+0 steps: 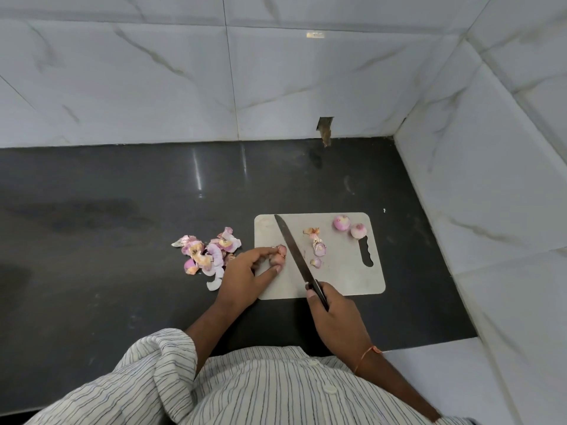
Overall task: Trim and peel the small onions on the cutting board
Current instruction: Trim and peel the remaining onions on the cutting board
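1. Sitting under everything: dark countertop (122, 210), filling the middle of the view, with white marble-look wall tiles (184, 81) running along 12 o'clock and down the 3 o'clock side.
2. Taking up the 6 o'clock edge: striped shirt (260, 391), sleeves pushed back off both forearms.
3. Lying flat on the counter, a bit toward 4 o'clock from centre: pale cutting board (343, 280), handle slot facing 3 o'clock.
4. Gripping the dark handle down at the board's 6 o'clock edge: right hand (334, 320), fingers curled tight around it, thin orange thread on the wrist.
5. Reaching onto the board from its 9 o'clock side: left hand (245, 277), fingertips pinching a small onion (279, 256) and pinning it down on the board.
6. Slanting from 5 o'clock up to 11 o'clock across the board: knife (293, 251), blade sitting right beside the held onion on its 3 o'clock side. Touching or not, can't really tell.
7. Piling up on the counter just off the board's 9 o'clock edge: onion skins (205, 251), pink and papery.
8. Resting side by side in the board's 1 o'clock corner: two peeled onions (341, 223), pale pink, just above the handle slot.
9. Lying mid-board at 3 o'clock of the blade: a few trimmed scraps (319, 248), ends and bits of skin.
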The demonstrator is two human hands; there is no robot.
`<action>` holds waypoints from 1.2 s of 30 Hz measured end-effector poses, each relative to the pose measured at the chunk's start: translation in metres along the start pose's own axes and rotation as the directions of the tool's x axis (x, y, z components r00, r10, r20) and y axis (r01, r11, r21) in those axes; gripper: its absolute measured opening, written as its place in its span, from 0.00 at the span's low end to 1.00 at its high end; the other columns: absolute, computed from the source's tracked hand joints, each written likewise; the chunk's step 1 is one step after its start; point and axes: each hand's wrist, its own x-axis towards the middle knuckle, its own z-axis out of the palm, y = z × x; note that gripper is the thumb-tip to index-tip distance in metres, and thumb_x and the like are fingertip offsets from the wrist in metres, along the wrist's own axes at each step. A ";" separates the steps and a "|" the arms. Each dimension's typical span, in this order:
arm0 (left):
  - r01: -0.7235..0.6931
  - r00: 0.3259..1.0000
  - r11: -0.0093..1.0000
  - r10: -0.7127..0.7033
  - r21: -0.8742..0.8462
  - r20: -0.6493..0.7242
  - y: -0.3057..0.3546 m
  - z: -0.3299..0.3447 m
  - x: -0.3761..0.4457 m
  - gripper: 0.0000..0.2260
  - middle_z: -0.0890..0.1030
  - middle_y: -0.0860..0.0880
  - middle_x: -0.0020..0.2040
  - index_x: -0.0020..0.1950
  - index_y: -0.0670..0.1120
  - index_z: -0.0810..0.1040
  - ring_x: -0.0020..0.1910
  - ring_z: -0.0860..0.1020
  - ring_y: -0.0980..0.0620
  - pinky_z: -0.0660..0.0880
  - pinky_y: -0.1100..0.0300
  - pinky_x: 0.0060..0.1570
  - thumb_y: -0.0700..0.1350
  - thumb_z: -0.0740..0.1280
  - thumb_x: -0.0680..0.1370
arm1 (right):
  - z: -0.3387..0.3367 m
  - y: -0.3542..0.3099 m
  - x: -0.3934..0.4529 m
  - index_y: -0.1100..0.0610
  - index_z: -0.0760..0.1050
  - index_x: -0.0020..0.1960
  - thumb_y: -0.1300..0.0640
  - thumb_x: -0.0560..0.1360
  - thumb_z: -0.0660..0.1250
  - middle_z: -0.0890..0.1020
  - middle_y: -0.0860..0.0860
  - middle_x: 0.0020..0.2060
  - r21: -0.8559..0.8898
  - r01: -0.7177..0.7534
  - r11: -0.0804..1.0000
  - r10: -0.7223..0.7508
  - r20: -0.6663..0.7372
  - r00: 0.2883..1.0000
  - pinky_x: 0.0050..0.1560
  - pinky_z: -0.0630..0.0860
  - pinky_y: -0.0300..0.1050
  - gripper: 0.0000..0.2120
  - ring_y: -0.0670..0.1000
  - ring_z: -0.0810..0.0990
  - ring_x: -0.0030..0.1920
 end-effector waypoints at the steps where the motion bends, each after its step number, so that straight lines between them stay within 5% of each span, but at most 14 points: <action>1: 0.015 1.000 1.000 -0.015 0.001 -0.005 0.000 0.000 0.000 0.17 0.85 0.65 0.58 0.66 0.58 0.84 0.58 0.82 0.60 0.81 0.56 0.57 0.51 0.79 0.77 | 0.002 -0.001 -0.003 0.47 0.78 0.53 0.43 0.86 0.60 0.81 0.41 0.34 -0.001 0.017 1.000 -0.017 0.012 1.000 0.36 0.70 0.35 0.11 0.42 0.80 0.35; 9: 0.074 0.997 0.997 -0.075 -0.038 -0.029 0.006 0.006 0.003 0.16 0.86 0.64 0.55 0.63 0.58 0.86 0.56 0.83 0.59 0.81 0.57 0.56 0.54 0.80 0.76 | 0.005 0.004 -0.004 0.45 0.76 0.57 0.44 0.86 0.59 0.82 0.46 0.35 -0.114 0.034 0.993 -0.031 0.028 0.999 0.36 0.75 0.36 0.09 0.42 0.82 0.39; 13: 0.155 0.988 0.985 -0.157 -0.069 -0.015 0.007 0.005 0.008 0.23 0.86 0.62 0.55 0.65 0.56 0.84 0.55 0.82 0.65 0.80 0.62 0.58 0.53 0.83 0.72 | 0.002 0.011 0.000 0.46 0.76 0.59 0.42 0.86 0.58 0.82 0.46 0.36 -0.189 0.033 0.981 -0.033 0.005 0.999 0.41 0.80 0.43 0.11 0.46 0.83 0.39; 17: 0.174 0.985 0.985 -0.174 0.004 -0.010 0.008 0.005 0.014 0.21 0.85 0.64 0.52 0.62 0.57 0.87 0.52 0.81 0.61 0.81 0.57 0.56 0.56 0.83 0.70 | -0.004 0.015 0.004 0.45 0.74 0.62 0.41 0.86 0.57 0.82 0.44 0.37 -0.256 0.052 0.965 -0.056 -0.007 0.998 0.45 0.82 0.48 0.13 0.46 0.82 0.39; 25: 0.190 0.982 0.981 -0.189 0.028 -0.014 0.011 0.005 0.015 0.22 0.83 0.63 0.52 0.62 0.55 0.88 0.50 0.79 0.69 0.74 0.71 0.51 0.55 0.85 0.69 | -0.005 0.020 0.008 0.49 0.73 0.68 0.42 0.87 0.54 0.85 0.47 0.46 -0.398 0.122 0.909 -0.103 0.069 0.992 0.49 0.80 0.50 0.17 0.51 0.84 0.47; 36: 0.140 0.990 0.980 -0.141 0.141 -0.003 0.020 0.004 0.017 0.18 0.84 0.61 0.51 0.59 0.55 0.87 0.50 0.79 0.63 0.79 0.59 0.55 0.57 0.82 0.71 | -0.004 0.023 0.018 0.47 0.72 0.60 0.39 0.86 0.52 0.83 0.46 0.46 -0.479 0.067 0.875 -0.029 0.086 0.996 0.51 0.82 0.53 0.16 0.49 0.82 0.46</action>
